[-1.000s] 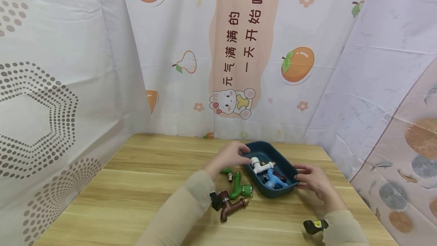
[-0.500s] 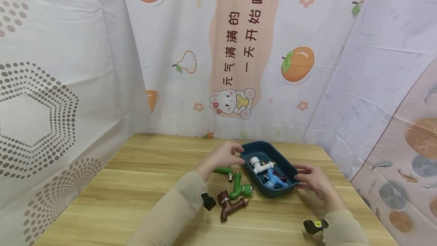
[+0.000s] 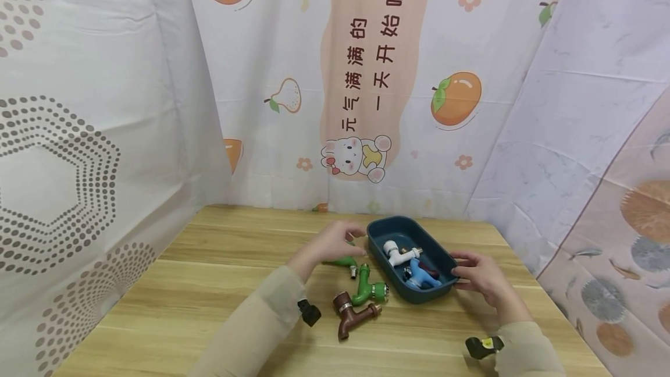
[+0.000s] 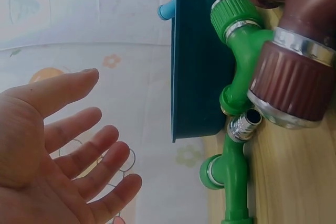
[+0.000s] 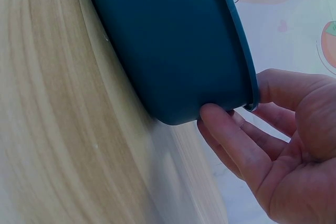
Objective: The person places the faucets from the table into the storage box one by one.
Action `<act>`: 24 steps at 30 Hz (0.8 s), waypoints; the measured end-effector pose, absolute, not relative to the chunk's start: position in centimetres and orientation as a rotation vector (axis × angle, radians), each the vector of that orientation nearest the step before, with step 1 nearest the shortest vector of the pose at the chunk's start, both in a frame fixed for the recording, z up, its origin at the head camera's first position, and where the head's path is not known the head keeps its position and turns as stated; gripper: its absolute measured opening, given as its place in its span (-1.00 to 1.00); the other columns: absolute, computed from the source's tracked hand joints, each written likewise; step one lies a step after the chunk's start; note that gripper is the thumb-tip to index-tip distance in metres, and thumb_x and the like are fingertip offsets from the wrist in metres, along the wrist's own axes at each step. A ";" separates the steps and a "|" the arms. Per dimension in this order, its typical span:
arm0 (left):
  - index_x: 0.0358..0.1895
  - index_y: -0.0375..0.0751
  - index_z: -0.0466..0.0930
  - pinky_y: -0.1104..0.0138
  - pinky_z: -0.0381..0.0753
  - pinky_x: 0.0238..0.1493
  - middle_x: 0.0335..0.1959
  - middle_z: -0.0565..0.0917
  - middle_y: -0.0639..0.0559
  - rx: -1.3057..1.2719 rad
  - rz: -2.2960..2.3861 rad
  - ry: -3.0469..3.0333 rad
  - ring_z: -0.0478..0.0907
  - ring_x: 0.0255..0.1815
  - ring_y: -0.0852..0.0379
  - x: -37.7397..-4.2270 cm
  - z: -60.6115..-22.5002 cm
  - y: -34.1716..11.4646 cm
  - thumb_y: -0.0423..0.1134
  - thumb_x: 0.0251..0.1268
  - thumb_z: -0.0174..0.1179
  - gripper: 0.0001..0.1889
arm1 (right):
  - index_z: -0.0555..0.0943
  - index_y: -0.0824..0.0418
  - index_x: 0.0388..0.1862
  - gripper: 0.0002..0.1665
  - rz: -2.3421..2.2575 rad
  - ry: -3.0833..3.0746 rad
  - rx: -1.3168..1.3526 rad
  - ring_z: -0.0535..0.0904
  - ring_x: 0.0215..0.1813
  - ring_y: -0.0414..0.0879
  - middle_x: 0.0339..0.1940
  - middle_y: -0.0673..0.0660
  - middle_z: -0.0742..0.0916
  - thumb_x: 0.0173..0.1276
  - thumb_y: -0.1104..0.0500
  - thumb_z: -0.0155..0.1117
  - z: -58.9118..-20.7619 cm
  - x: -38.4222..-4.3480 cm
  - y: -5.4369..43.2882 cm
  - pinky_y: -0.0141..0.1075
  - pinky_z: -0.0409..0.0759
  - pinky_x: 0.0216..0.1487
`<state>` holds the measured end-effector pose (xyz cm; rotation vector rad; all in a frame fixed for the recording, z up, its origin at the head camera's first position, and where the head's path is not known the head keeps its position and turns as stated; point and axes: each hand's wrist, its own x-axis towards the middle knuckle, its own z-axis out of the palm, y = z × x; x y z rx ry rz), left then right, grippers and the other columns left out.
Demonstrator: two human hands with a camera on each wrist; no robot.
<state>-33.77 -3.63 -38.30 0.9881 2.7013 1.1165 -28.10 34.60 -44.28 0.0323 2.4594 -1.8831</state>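
Observation:
My left hand [image 3: 332,243] hovers left of a dark blue plastic bin [image 3: 450,249], holding nothing. Its fingers spread apart in the left wrist view [image 4: 68,150]. At the bin's right end my right hand [image 3: 481,275] grips the corner, with fingertips against the outer wall and rim, as the right wrist view [image 5: 283,145] shows. Inside lie a white faucet [image 3: 400,256], a light blue faucet [image 3: 423,277] and a dark red part, mostly covered. Beside the bin rest a green faucet [image 3: 363,292], a brown faucet [image 3: 353,316] and another green faucet [image 3: 345,260], partly behind my left hand.
The wood-grain table [image 3: 209,284] carries everything. Printed curtains hang behind it [image 3: 293,150] and along both sides. Small black wrist cameras sit on the left cuff [image 3: 309,312] and right cuff [image 3: 481,347].
My left hand has drawn back leftward, away from the bin's left rim and the white faucet. The right hand and the bin have stayed in place.

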 end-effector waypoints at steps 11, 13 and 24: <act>0.20 -0.15 0.66 0.12 0.58 0.14 0.18 0.67 -0.04 0.974 1.135 2.674 0.59 0.17 -0.15 -33.4 -38.6 -5.0 -0.14 0.24 0.45 -0.54 | 0.31 0.61 0.40 -0.36 -1.881 2.461 0.017 0.70 -0.09 0.09 0.16 0.61 0.54 0.37 0.48 0.23 -44.4 -28.3 34.7 0.04 0.71 -0.10; 0.21 -0.15 0.65 0.12 0.58 0.14 0.19 0.66 -0.07 0.969 1.132 2.667 0.58 0.18 -0.15 -33.4 -38.6 -5.2 -0.14 0.24 0.45 -0.53 | 0.31 0.61 0.41 -0.35 -1.881 2.459 0.019 0.69 -0.09 0.09 0.16 0.62 0.53 0.37 0.48 0.22 -44.5 -28.3 34.7 0.04 0.71 -0.10; 0.24 -0.15 0.63 0.08 0.59 0.14 0.23 0.64 -0.11 0.985 1.160 2.629 0.56 0.21 -0.19 -33.3 -39.3 -6.7 -0.19 0.22 0.44 -0.51 | 0.32 0.60 0.40 -0.35 -1.878 2.466 0.033 0.70 -0.09 0.10 0.16 0.59 0.56 0.36 0.48 0.24 -44.3 -28.1 34.6 0.02 0.71 -0.10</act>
